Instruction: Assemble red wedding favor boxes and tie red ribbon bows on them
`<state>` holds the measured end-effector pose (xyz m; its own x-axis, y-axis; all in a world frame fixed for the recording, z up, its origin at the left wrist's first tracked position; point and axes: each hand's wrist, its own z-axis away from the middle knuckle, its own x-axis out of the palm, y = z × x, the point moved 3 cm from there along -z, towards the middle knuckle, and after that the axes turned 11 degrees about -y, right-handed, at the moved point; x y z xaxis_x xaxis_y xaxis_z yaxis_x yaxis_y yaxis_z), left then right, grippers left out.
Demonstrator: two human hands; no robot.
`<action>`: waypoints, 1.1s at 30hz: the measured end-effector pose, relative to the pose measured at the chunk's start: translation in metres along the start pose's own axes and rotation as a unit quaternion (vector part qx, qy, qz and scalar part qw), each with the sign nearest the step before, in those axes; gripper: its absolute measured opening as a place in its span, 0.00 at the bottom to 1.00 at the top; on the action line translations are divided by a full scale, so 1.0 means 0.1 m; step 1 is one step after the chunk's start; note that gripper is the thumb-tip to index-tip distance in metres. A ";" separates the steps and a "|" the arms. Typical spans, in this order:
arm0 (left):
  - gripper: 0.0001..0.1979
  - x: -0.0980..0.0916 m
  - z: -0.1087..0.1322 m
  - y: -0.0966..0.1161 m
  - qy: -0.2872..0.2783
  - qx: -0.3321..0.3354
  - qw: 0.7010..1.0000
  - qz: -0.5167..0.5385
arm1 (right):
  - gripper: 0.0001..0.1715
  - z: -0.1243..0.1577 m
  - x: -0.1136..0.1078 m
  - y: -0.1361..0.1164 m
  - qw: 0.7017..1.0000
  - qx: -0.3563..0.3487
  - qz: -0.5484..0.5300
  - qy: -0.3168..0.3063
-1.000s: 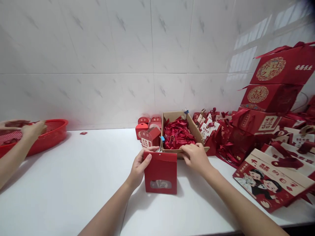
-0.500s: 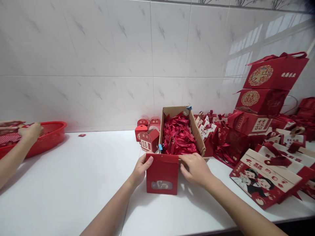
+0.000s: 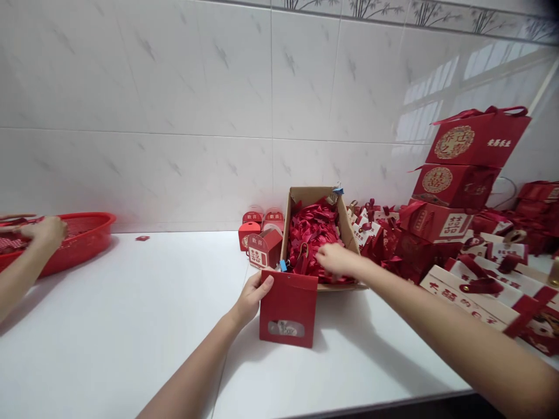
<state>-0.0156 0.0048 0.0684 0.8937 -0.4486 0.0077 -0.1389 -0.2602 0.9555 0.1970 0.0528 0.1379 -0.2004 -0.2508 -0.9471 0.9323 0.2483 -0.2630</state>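
My left hand (image 3: 253, 297) grips the upper left edge of a red gift box (image 3: 288, 305), thumb across its front. The box stands upright on the white table and has a small clear window low on its face. Over the cardboard box (image 3: 348, 230) behind it, my right hand (image 3: 335, 260) reaches down into a heap of red ribbons (image 3: 312, 230). Its fingers are curled downward among the ribbons, and their tips are hidden, so whatever they may pinch does not show.
Small red boxes (image 3: 264, 249) stand left of the cardboard box. Stacked red boxes (image 3: 456, 186) and handled gift boxes (image 3: 476, 291) crowd the right side. At far left, another person's hand (image 3: 46, 233) works over a red plastic basket (image 3: 94, 233). A red scrap (image 3: 142, 238) lies near the wall.
My right hand has left the red gift box's upper right edge and moved up into the ribbons. My left hand keeps its hold. The view has shifted slightly.
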 end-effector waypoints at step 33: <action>0.20 0.07 0.09 -0.03 -0.040 0.004 0.999 0.016 | 0.19 -1.40 -0.24 0.42 0.960 0.164 0.109 0.197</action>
<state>-0.0129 -0.0055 0.0626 0.8522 -0.5229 0.0142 -0.1697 -0.2508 0.9530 0.1986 0.1998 0.1235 -0.0281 0.1629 -0.9862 0.9968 -0.0698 -0.0399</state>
